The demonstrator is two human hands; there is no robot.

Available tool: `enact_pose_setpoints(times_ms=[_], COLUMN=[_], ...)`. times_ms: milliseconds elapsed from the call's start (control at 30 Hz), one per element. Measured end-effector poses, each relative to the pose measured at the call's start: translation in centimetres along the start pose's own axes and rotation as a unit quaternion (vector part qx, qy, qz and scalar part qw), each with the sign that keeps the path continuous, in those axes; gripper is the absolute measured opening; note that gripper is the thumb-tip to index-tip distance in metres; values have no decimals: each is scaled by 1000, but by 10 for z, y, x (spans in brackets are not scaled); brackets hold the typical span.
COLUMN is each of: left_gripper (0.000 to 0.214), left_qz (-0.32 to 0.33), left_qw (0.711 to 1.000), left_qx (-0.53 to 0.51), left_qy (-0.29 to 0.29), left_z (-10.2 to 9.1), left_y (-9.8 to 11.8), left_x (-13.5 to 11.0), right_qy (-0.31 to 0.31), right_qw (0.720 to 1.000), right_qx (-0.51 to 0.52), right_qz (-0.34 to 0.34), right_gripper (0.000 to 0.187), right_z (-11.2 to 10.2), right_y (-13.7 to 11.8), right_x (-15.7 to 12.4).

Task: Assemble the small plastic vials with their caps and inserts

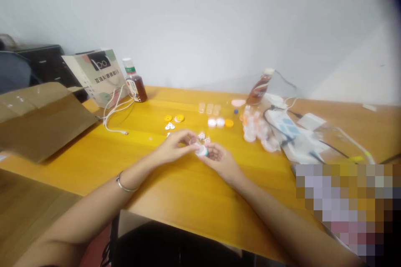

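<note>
My left hand (177, 146) pinches a small clear plastic container (193, 142) between thumb and fingers, above the table's middle. Against it, the fingers of my right hand (224, 163) are closed on a small round white cap with a teal edge (202, 151). Blur hides whether the two pieces are joined or only touching. Just behind my hands lie small white flower-shaped pieces (205, 137). Farther back to the left are yellow round lids (168, 118) and white pieces (169, 126). White round caps (216, 122) and an orange cap (229, 123) sit to the right.
Three clear cups (209, 109) stand behind the caps. A pile of clear and orange plastic parts (258, 129) lies right, near a tilted drink bottle (260, 87) and a power strip (291, 133). Leftward are a dark bottle (136, 85), cables (109, 112), a paper bag (102, 79) and a cardboard box (44, 121).
</note>
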State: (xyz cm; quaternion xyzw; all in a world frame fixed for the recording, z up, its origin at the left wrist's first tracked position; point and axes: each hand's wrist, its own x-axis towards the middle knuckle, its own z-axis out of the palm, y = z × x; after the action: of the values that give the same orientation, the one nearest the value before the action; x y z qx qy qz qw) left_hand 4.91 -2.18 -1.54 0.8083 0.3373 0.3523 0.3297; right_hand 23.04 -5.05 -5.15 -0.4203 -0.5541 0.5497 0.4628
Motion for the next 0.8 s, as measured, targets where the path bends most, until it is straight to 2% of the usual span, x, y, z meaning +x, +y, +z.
enact_pose_setpoints(times_ms=[200,367,500,700,800], left_gripper=[27,29,24,17,24], left_qz=[-52,-79,-41,20,7], left_qw=[997,994,995,979,980], left_qx=[-53,-72,-87,-145,-146], left_qy=[13,23,-21,-139,-138], left_z=[4,8,1,-13,-14], left_y=[-2,-5,-5,7,12], left_x=[-2,-3,-3,-3,-4], right_qy=[-3,-16,-67,-118,-110], right_qw=[1000,996,989,990,991], right_qx=[1,-78,-128,-78,-70], right_qz=[-13,-31,-32,-7,-2], right_gripper=[27,20,18,24,24], right_z=[2,2,0,1,3], right_y=[-2,-8,-14,-17,-16], right_x=[-2,-4,-7,-7,-8])
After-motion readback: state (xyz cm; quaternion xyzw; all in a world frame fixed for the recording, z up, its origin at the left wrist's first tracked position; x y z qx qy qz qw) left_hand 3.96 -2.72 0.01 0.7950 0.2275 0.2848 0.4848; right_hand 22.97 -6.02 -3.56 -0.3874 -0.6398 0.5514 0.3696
